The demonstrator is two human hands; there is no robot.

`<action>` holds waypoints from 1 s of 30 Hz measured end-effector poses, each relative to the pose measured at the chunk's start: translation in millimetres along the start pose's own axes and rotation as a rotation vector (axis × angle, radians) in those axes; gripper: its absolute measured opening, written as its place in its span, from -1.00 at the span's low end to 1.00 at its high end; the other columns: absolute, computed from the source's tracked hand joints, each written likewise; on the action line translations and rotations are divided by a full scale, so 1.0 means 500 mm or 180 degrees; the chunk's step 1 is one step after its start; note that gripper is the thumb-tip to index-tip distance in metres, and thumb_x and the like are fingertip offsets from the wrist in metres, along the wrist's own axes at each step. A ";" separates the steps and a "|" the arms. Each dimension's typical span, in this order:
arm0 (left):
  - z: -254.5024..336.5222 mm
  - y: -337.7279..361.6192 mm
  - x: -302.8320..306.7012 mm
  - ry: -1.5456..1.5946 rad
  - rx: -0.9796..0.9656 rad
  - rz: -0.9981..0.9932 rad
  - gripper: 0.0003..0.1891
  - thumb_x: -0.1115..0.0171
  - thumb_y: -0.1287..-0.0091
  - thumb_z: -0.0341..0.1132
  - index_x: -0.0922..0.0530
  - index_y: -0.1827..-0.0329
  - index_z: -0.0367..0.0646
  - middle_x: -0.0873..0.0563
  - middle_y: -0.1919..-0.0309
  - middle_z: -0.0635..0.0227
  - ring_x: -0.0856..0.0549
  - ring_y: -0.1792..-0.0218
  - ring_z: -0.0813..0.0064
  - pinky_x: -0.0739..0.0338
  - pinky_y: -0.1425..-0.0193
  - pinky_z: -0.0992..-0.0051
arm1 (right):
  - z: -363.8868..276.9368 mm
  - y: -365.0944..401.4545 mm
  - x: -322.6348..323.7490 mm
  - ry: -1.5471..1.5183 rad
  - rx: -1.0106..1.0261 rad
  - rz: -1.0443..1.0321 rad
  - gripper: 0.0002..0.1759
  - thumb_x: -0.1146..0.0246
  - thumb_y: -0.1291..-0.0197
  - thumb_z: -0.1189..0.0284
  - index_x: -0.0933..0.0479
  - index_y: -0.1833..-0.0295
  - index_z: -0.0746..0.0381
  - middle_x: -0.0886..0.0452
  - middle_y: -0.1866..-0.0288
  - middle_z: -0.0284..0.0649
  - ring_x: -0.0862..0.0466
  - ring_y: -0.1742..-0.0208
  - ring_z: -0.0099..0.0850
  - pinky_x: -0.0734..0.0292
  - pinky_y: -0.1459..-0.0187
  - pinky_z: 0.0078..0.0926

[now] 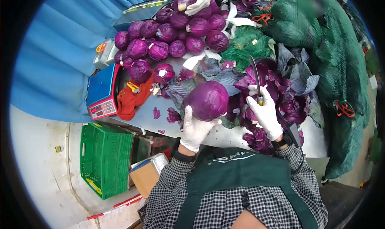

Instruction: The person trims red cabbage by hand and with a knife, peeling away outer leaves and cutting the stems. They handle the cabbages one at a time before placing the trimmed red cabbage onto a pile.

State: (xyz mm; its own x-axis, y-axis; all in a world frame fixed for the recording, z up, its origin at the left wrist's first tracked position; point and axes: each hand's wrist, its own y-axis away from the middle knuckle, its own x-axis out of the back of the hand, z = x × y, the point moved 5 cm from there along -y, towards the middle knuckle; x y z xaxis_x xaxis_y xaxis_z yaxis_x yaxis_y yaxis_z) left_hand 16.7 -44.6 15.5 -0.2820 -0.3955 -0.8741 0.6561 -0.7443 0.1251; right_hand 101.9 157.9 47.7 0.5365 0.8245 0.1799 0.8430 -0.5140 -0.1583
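Observation:
A large, smooth red cabbage (pixel 206 100) rests in my left hand (pixel 196 128), gloved in white, the fingers cupped under and around its lower side. My right hand (pixel 265 113), also in a white glove, is closed round the handle of a knife (pixel 256 76), whose curved blade points up and away from me. Blade and cabbage are apart. Loose purple cabbage leaves (pixel 294 104) lie heaped beside and below my right hand. Darker outer leaves (pixel 218 72) spread on the table behind the held cabbage.
A pile of red cabbages (pixel 176 32) covers the far left, where another person's gloved hand (pixel 202 0) holds one. A scale (pixel 102 92) and red cloth (pixel 130 98) sit left. Green mesh sacks (pixel 341 68) stand right. Green crates (pixel 106 161) are stacked below the table (pixel 216 137).

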 end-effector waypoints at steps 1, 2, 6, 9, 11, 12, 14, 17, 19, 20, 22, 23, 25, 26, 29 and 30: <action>-0.008 -0.001 -0.005 0.0679 0.0315 -0.0323 -0.10 -0.33 -0.17 0.18 -0.12 -0.48 -0.01 -0.29 -0.37 0.02 -0.39 -0.28 -0.27 -0.48 -0.20 -0.20 | -0.014 0.004 -0.004 0.0087 -0.0057 -0.0182 -0.50 -0.34 -0.12 0.55 -0.45 -0.21 0.22 -0.53 0.08 -0.35 -0.43 0.28 -0.72 -0.38 0.26 -0.77; -0.016 -0.002 -0.002 0.1192 0.0487 -0.0467 -0.06 -0.26 -0.15 0.29 -0.10 -0.48 0.00 -0.26 -0.38 0.00 -0.33 -0.27 -0.41 -0.41 -0.22 -0.30 | -0.040 0.013 -0.015 -0.0444 -0.0679 -0.0498 -0.42 -0.36 -0.11 0.52 -0.42 -0.28 0.20 -0.52 0.01 -0.33 -0.47 0.27 -0.69 -0.39 0.27 -0.76; -0.031 0.005 -0.024 0.0454 0.0683 -0.0026 -0.17 -0.03 -0.30 0.32 -0.06 -0.49 0.05 -0.26 -0.40 0.05 -0.36 -0.32 -0.21 -0.43 -0.21 -0.28 | -0.022 0.035 -0.061 -0.1303 -0.1562 -0.1343 -0.42 -0.38 -0.12 0.45 -0.41 -0.28 0.27 -0.53 0.03 -0.31 -0.50 0.27 -0.69 -0.48 0.25 -0.70; 0.006 -0.004 -0.042 -0.1777 -0.0395 0.0593 -0.25 0.10 -0.39 0.29 -0.07 -0.49 0.03 -0.32 -0.37 0.09 -0.47 -0.30 0.04 -0.59 -0.12 -0.11 | -0.028 0.030 -0.065 -0.0976 -0.1186 -0.0723 -0.50 -0.36 -0.16 0.45 -0.44 -0.22 0.28 -0.54 0.21 -0.37 -0.50 0.37 -0.71 -0.47 0.34 -0.72; -0.007 -0.003 -0.018 -0.1773 -0.0345 0.0630 -0.32 0.10 -0.43 0.23 -0.15 -0.44 -0.04 -0.45 -0.27 0.11 -0.62 -0.14 0.19 -0.72 0.04 0.10 | -0.001 0.036 -0.065 -0.0743 -0.1180 -0.0665 -0.57 -0.31 -0.22 0.40 -0.46 -0.17 0.29 -0.51 0.35 -0.45 -0.45 0.52 -0.74 -0.38 0.48 -0.76; -0.016 -0.006 0.006 -0.1201 0.0057 0.0643 -0.32 0.09 -0.42 0.23 -0.19 -0.42 -0.07 -0.49 -0.23 0.10 -0.67 -0.05 0.18 -0.74 0.11 0.12 | 0.007 0.035 -0.062 -0.1113 -0.1372 -0.0786 -0.58 -0.29 -0.24 0.37 -0.46 -0.17 0.29 -0.50 0.38 -0.46 -0.43 0.54 -0.75 -0.34 0.51 -0.75; -0.016 -0.001 -0.017 -0.0275 0.0389 0.0669 -0.35 0.03 -0.40 0.24 -0.39 -0.25 -0.17 -0.65 0.03 0.22 -0.72 0.21 0.35 -0.74 0.28 0.30 | 0.005 0.036 -0.064 -0.1463 -0.1458 -0.0805 -0.61 -0.22 -0.31 0.32 -0.47 -0.17 0.28 -0.54 0.36 -0.45 -0.38 0.56 -0.75 -0.28 0.54 -0.73; 0.008 -0.003 0.017 -0.0220 0.0317 0.0740 -0.30 -0.02 -0.36 0.27 -0.35 -0.29 -0.15 -0.62 -0.02 0.18 -0.72 0.21 0.30 -0.74 0.28 0.28 | -0.017 0.058 -0.067 -0.1307 -0.1276 -0.0799 -0.65 -0.20 -0.33 0.37 -0.47 -0.17 0.28 -0.58 0.32 -0.42 -0.38 0.57 -0.75 -0.26 0.57 -0.72; 0.044 -0.007 0.038 -0.0201 0.0048 0.1130 -0.27 -0.08 -0.32 0.26 -0.26 -0.36 -0.08 -0.58 -0.09 0.09 -0.73 0.18 0.14 -0.77 0.34 0.20 | 0.022 0.100 -0.075 -0.1375 -0.1338 -0.0952 -0.67 -0.17 -0.34 0.40 -0.46 -0.17 0.27 -0.61 0.27 -0.37 -0.40 0.57 -0.72 -0.28 0.56 -0.70; 0.075 -0.015 0.058 -0.0300 -0.0078 0.1155 -0.27 -0.11 -0.31 0.25 -0.27 -0.36 -0.07 -0.58 -0.10 0.09 -0.73 0.19 0.14 -0.76 0.33 0.19 | 0.042 0.120 -0.085 -0.1270 -0.1202 -0.1035 -0.69 -0.16 -0.35 0.41 -0.47 -0.15 0.27 -0.61 0.28 -0.35 -0.42 0.56 -0.70 -0.29 0.56 -0.70; 0.149 -0.024 0.110 -0.0611 -0.0241 0.1282 -0.28 -0.19 -0.29 0.20 -0.28 -0.36 -0.06 -0.55 -0.14 0.12 -0.70 0.09 0.14 -0.74 0.22 0.13 | 0.062 0.163 -0.107 -0.1205 -0.1326 -0.1374 -0.73 -0.13 -0.36 0.43 -0.47 -0.11 0.28 -0.62 0.31 -0.31 -0.47 0.53 -0.67 -0.32 0.53 -0.70; 0.192 -0.039 0.144 -0.0652 -0.0429 0.1398 -0.30 -0.22 -0.30 0.14 -0.25 -0.37 -0.04 -0.50 -0.19 0.14 -0.64 -0.05 0.14 -0.70 0.09 0.10 | 0.052 0.176 -0.115 -0.1217 -0.1541 -0.1634 -0.75 -0.11 -0.36 0.44 -0.46 -0.09 0.29 -0.63 0.33 -0.29 -0.49 0.51 -0.65 -0.35 0.50 -0.70; 0.309 -0.059 0.156 -0.1245 -0.1191 0.1547 -0.29 -0.26 -0.31 0.04 -0.18 -0.41 -0.04 -0.45 -0.23 0.15 -0.58 -0.13 0.12 -0.67 0.00 0.11 | 0.037 0.190 -0.123 -0.1437 -0.2007 -0.1702 -0.79 -0.10 -0.37 0.44 -0.44 -0.05 0.29 -0.64 0.35 -0.25 -0.56 0.43 -0.60 -0.40 0.40 -0.68; 0.373 -0.074 0.177 -0.1580 -0.1374 0.1571 -0.27 -0.30 -0.29 -0.06 -0.13 -0.43 -0.03 -0.39 -0.28 0.17 -0.54 -0.18 0.11 -0.68 0.01 0.10 | 0.050 0.190 -0.125 -0.1278 -0.1917 -0.1687 -0.74 -0.11 -0.38 0.38 -0.42 -0.07 0.31 -0.64 0.36 -0.23 -0.52 0.48 -0.61 -0.38 0.43 -0.68; 0.542 -0.108 0.167 -0.2062 -0.2040 0.1947 -0.33 -0.38 -0.24 -0.21 -0.22 -0.35 0.02 -0.45 -0.17 0.24 -0.58 -0.09 0.32 -0.73 0.25 0.31 | 0.069 0.189 -0.138 -0.0882 -0.2034 -0.1635 -0.69 -0.13 -0.38 0.22 -0.46 0.07 0.29 -0.62 0.43 -0.22 -0.48 0.53 -0.58 -0.35 0.49 -0.65; 0.596 -0.126 0.174 -0.2216 -0.2312 0.1938 -0.32 -0.42 -0.21 -0.22 -0.23 -0.34 0.01 -0.49 -0.12 0.24 -0.58 -0.06 0.35 -0.72 0.26 0.34 | 0.064 0.187 -0.140 -0.0925 -0.2162 -0.1490 -0.69 -0.13 -0.38 0.21 -0.46 0.12 0.28 -0.61 0.44 -0.23 -0.47 0.54 -0.57 -0.35 0.49 -0.64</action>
State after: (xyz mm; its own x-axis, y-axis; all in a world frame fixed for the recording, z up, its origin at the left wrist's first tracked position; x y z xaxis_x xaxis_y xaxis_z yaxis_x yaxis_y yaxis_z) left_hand -257.7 -192.6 71.2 0.0416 -0.9563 -0.2895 0.9963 0.0615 -0.0600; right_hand 142.2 59.6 -10.9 0.1764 0.9663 -0.1876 0.8643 -0.0609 0.4993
